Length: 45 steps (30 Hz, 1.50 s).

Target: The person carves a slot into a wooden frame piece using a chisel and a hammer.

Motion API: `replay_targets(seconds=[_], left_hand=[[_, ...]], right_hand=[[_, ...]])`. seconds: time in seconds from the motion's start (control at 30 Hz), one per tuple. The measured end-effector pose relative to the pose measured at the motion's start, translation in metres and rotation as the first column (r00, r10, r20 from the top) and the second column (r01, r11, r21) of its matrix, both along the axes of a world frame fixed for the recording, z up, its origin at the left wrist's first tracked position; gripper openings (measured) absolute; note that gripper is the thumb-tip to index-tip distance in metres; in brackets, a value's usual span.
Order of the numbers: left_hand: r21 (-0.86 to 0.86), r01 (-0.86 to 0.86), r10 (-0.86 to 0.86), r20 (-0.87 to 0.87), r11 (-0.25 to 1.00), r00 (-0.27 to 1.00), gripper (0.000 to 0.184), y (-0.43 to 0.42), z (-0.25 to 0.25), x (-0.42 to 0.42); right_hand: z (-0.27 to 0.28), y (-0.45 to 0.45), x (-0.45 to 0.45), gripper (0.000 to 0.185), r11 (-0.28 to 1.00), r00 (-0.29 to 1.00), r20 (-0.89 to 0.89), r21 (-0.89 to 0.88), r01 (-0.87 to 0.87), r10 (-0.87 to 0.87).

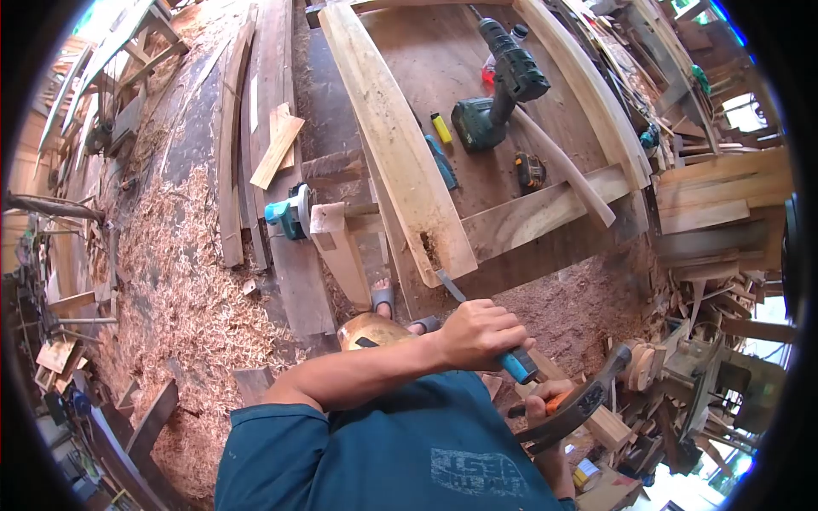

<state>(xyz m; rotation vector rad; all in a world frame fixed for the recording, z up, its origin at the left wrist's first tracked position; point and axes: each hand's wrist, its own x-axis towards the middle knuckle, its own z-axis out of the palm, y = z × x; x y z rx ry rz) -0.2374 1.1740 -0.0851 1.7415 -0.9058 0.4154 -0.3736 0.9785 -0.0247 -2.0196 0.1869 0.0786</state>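
Observation:
My left hand [484, 335] is closed around the blue-and-black handle of a chisel [518, 366]. The chisel's blade reaches up to the near end of a pale wooden beam [392, 140], close to a rough dark hole [429, 249] cut in it. Whether the tip presses on the wood I cannot tell. Low on the right, my right hand [538, 415] grips a claw hammer [588, 400] with an orange-and-black handle. Its dark head hides part of that hand.
On the panel inside the wooden frame lie a cordless drill [498, 89], a yellow lighter-like item [441, 128], a small black-and-yellow tool [529, 172] and a curved wooden stick [567, 166]. A teal power tool [290, 213] rests left of the beam. Shavings [183, 281] cover the floor.

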Motion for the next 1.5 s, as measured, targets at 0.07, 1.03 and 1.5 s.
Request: replay_targets(seconds=[0.07,1.03,1.5], left_hand=[[0.012,0.001,-0.001,-0.003,1.000,1.000,0.024,0.002,0.000,0.001],[-0.059,0.012,-0.011,0.016,0.998,1.000,0.026,0.016,-0.014,0.014],[0.223,0.064,-0.130,0.291,0.973,0.948,0.009,-0.008,-0.060,-0.020]], right_hand=[[-0.002,0.000,-0.003,0.045,1.000,0.998,-0.063,-0.001,0.018,-0.018],[0.007,0.019,0.033,0.015,0.935,0.942,0.110,-0.200,-0.291,0.317],[-0.072,0.022,-0.015,0.019,0.980,0.967,0.218,-0.174,-0.093,0.130]])
